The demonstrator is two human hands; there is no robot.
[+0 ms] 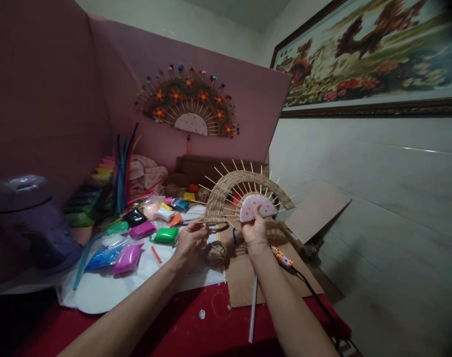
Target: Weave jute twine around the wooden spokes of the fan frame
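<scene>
A half-round woven fan (226,191) of brown twine, with thin sticks poking out along its curved edge, is held up over the table. My right hand (254,233) grips its white, red-spotted half-disc centre, thumb on the front. My left hand (194,240) is closed at the fan's lower left end, fingers pinched together there; whether they hold the weave or a loose strand is too small to tell. Just below, between the hands, lies a ball of twine (215,253). Beside my right wrist is a flower-patterned glue gun (281,255), with a clear glue stick (253,310) nearer me.
Bags of coloured clay (127,259) cover the white paper at left, near a purple container (28,223) and pipe cleaners (123,171). Cardboard (244,285) lies on the red tablecloth (188,322). A finished-looking decorated fan (188,101) hangs on the pink board behind.
</scene>
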